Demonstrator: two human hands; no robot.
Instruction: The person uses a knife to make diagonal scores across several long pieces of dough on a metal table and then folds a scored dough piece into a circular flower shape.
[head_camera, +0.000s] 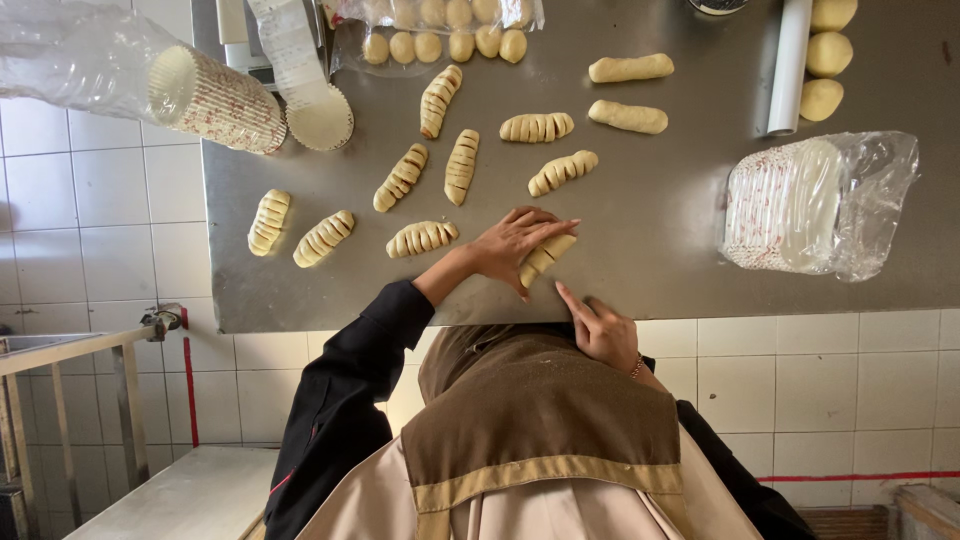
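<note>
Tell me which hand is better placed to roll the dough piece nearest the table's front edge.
Left. The left hand lies over the dough piece, fingers spread across it. The right hand sits back at the table edge, one finger pointing toward it.

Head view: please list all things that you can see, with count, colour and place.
steel table: one, grey, upper half
scored dough rolls: nine, pale yellow, left and middle of table
smooth dough logs: two, pale yellow, top middle
dough balls: three, pale yellow, top right
bagged dough balls: several, pale, top edge
white tube: one, top right
paper cup stacks: two, white and red, top left
bagged cups: one stack, right
left hand: flat on one roll
right hand: at table edge, forefinger out
</note>
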